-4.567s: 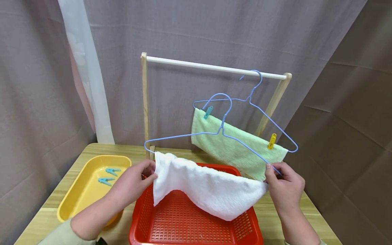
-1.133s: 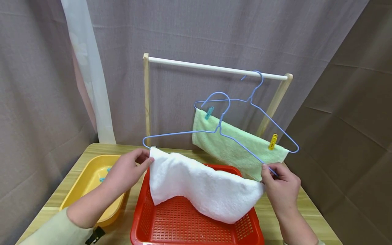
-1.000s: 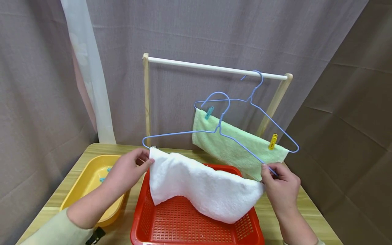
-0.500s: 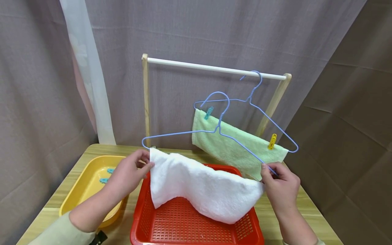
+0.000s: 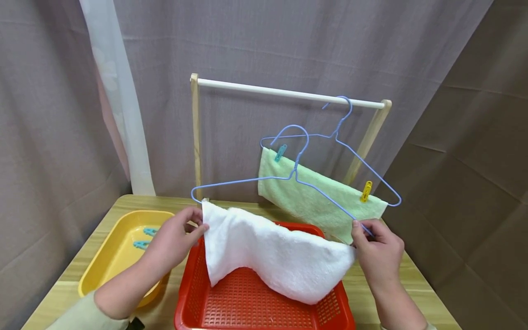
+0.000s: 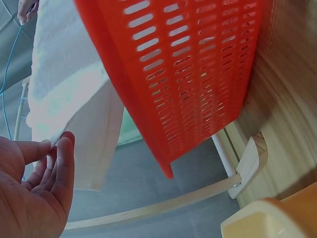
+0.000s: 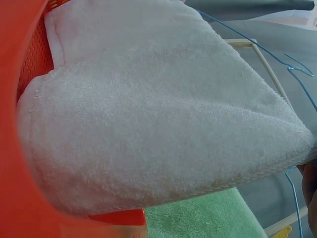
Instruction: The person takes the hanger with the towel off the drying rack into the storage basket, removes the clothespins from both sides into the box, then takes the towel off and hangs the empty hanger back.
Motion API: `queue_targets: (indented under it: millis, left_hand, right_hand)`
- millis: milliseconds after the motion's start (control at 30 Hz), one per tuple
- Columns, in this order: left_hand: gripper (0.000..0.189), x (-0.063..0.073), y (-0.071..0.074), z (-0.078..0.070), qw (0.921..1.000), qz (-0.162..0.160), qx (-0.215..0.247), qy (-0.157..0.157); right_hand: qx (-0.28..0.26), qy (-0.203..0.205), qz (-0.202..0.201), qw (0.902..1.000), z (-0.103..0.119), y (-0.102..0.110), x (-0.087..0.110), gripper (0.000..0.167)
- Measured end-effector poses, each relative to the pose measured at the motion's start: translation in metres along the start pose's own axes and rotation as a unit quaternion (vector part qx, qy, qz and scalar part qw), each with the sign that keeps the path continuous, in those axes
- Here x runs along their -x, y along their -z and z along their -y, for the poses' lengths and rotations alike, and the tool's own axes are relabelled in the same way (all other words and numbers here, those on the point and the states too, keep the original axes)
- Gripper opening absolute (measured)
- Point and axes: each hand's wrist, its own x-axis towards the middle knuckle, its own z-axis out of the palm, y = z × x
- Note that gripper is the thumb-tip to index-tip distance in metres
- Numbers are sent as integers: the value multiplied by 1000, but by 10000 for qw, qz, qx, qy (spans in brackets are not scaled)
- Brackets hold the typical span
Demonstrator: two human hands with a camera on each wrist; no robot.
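The person's two bare hands are well apart. The left hand (image 5: 177,236) pinches the side edge of a white, rectangular terry-cloth towel (image 5: 280,261) between thumb and fingertips. The right hand (image 5: 381,250) grips the near corner of a blue wire clothes hanger (image 5: 295,172) together with the opposite end of the towel. The towel hangs between the hands, folded along its top, sagging in the middle; the hanger's bottom bar is hidden by it. The hanger's other corner meets the towel just above the left fingers, and its hook stands upright between and beyond both hands.

Below the towel, between the hands, sits a red plastic basket (image 5: 187,284) with perforated walls. To the left of the left hand, partly covered by that forearm, a yellow plastic tray (image 5: 113,256) holds two teal plastic clothespins (image 5: 141,244).

Beyond the hands stands a rack with pale wooden posts (image 5: 195,137) and a white crossbar (image 5: 264,90). From the crossbar, on the right hand's side, hangs a second blue wire hanger (image 5: 339,126) bearing a pale green towel (image 5: 288,197), with one teal clothespin (image 5: 281,152) and one yellow clothespin (image 5: 366,191) on its top edge.
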Motion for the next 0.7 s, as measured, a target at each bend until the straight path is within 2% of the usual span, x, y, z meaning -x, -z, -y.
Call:
queue_targets:
  millis: [233,400,700]
  left_hand:
    - [16,2,-3,2,9999,5,5,-115]
    - [13,5,-5,2,9997,-4,-41,-221]
    - [14,8,-8,2,9999,63,53,-144]
  right_hand:
    - [-100,91,-71,9999,-2,-2,-1,12]
    - [-122,14,-53,9999,-2,-2,-1,12]
    - [24,-24,-88,10000,-2,-2,-1,12]
